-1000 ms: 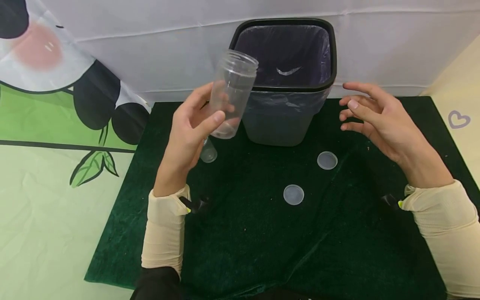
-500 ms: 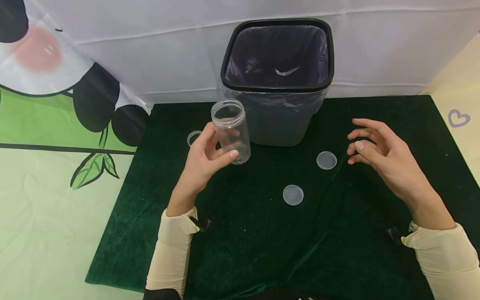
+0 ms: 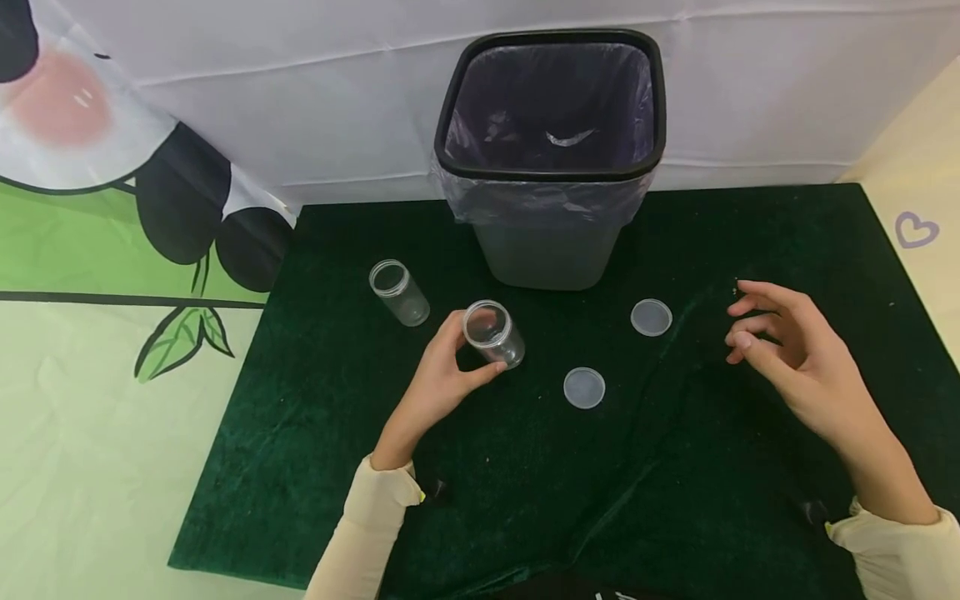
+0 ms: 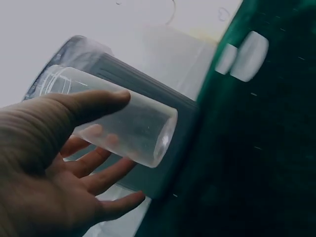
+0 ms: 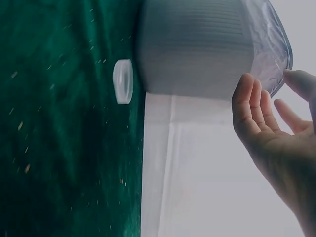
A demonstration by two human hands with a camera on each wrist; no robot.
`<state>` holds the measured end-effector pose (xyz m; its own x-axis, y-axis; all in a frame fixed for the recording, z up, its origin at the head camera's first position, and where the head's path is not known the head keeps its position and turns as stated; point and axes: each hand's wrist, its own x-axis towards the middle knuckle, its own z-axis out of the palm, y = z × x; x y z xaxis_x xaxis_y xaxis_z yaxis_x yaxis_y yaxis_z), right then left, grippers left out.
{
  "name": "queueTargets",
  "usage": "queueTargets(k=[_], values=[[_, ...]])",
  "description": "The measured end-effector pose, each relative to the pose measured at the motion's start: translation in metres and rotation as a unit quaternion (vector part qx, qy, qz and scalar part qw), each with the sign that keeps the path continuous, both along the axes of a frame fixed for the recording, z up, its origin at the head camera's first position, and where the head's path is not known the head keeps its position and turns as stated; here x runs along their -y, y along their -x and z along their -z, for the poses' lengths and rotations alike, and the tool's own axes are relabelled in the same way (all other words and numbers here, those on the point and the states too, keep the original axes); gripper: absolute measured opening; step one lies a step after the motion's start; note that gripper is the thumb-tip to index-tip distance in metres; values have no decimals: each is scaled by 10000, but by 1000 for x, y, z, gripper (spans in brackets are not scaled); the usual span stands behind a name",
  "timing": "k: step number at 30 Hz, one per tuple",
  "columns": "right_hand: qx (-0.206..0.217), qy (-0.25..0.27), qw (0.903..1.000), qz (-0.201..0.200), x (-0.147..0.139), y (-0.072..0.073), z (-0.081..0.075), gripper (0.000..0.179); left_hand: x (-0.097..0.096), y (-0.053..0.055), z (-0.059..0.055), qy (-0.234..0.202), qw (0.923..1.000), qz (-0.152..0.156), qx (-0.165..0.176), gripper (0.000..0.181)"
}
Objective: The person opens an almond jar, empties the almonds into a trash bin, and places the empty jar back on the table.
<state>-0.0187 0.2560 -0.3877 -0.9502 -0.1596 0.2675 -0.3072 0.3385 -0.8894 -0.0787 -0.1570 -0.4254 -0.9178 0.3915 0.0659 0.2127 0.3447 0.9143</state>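
Note:
My left hand [image 3: 442, 375] holds a clear plastic jar [image 3: 495, 335] between thumb and fingers. The jar has no lid and its mouth faces up; whether its base touches the cloth I cannot tell. In the left wrist view the thumb lies along one side of the jar [image 4: 131, 121], with fingers on the other. A second clear lidless jar [image 3: 401, 293] stands behind and left of the hand. Two round translucent lids lie to the right, a nearer lid [image 3: 584, 388] and a farther lid [image 3: 651, 317]. My right hand [image 3: 806, 358] hovers at the right, loosely curled around nothing.
A grey bin [image 3: 551, 254] with a black rim and a clear liner bag stands at the back of the table. Dark green cloth [image 3: 712, 467] covers the tabletop. A white sheet [image 3: 337, 108] hangs behind it, and a printed backdrop [image 3: 82, 433] is at the left.
My left hand has brought the jar from in front of the bin down and toward me, uncovering the second jar. My right hand has moved lower and slightly right.

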Motion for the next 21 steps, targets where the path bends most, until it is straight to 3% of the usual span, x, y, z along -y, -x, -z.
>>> queueTargets(k=[6,11,16,21], values=[[-114,-1181,9920,425,0,-18,2,68,3,-7,20,481,9987,-140,-29,63],[-518,-2002,9756,738,-1,-25,6,73,7,-10,26,694,9973,-233,63,63],[-885,-2722,9542,870,-3,-30,9,72,8,-10,29,736,9970,-190,164,64],[-1418,-3400,9250,936,-5,-35,12,50,12,-12,31,1095,9938,-167,17,65]])
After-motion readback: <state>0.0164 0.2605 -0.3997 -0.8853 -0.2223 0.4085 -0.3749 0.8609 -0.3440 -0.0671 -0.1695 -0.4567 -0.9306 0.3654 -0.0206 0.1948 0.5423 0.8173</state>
